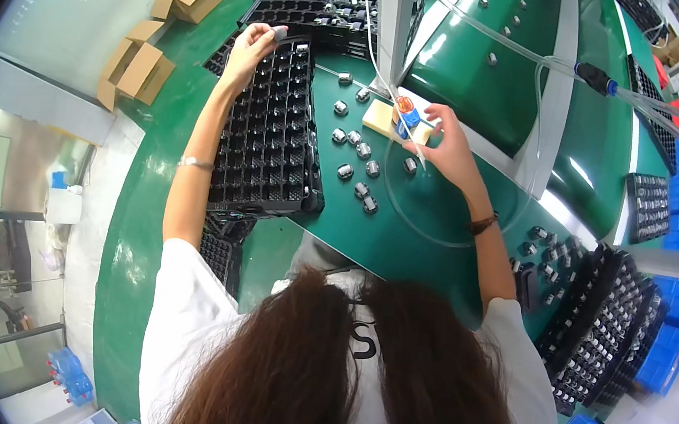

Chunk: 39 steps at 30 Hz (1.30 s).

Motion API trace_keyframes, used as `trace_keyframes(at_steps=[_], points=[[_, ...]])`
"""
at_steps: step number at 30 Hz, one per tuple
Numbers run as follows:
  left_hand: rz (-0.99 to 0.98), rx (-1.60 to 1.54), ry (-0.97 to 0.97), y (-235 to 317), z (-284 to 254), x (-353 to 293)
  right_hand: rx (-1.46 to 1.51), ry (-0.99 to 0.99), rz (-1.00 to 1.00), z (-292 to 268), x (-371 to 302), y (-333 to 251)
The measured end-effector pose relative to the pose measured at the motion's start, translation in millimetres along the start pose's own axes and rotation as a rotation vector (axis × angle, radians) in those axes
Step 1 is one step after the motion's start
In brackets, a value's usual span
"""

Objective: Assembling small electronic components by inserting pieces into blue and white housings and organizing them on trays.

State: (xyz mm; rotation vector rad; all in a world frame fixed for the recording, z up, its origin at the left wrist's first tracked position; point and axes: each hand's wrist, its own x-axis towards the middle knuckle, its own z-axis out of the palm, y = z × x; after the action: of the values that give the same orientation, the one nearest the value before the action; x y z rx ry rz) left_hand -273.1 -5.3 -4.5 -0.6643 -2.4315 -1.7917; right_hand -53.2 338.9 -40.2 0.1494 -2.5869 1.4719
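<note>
My left hand [251, 50] is stretched over the far end of a long black compartment tray [269, 131]. A small grey metal part [279, 33] is pinched at its fingertips. My right hand [450, 149] hovers over the green table with thumb and fingers curved apart, and I see nothing between them. Just left of its fingers stands a small blue bottle with an orange top [406, 117], beside a pale yellow sponge block [380, 118]. A thin white tube [415, 149] runs down past the bottle close to my thumb. Several small silver-and-black cylindrical parts [363, 150] lie loose between my hands.
Another black tray [285, 2], partly filled, lies beyond. A grey post [392, 32] rises from the table, with clear hoses [536, 60] strung to the right. Stacked filled trays [596, 328] stand at the right. Open cardboard boxes [141, 69] sit on the floor at left.
</note>
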Motion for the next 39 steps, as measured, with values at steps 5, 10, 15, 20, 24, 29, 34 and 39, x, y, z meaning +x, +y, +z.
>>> trace_keyframes(at_steps=[5, 10, 15, 20, 24, 29, 34, 39], points=[[-0.367, -0.716, 0.011, 74, 36, -73, 0.027, 0.084, -0.09, 23, 19, -5], [-0.494, -0.747, -0.001, 114, 63, -149, -0.09, 0.136, -0.185, 36, 23, 2], [-0.64, -0.881, 0.041, 119, 82, -204, -0.127, 0.138, -0.171, 39, 23, 8], [-0.725, -0.939, 0.06, 116, 110, -239, -0.116, 0.169, -0.182, 39, 22, 5], [-0.758, -1.03, 0.061, 110, 125, -251, -0.069, 0.184, -0.132, 35, 28, 6], [-0.764, -1.056, 0.038, 121, 130, -248, 0.034, 0.487, 0.014, -15, 74, 61], [-0.762, -1.0, 0.033, 121, 130, -240, -0.349, 0.605, 0.17, -63, 105, 115], [-0.76, -0.991, 0.057, 106, 138, -235, -0.385, 0.612, 0.187, -62, 108, 125]])
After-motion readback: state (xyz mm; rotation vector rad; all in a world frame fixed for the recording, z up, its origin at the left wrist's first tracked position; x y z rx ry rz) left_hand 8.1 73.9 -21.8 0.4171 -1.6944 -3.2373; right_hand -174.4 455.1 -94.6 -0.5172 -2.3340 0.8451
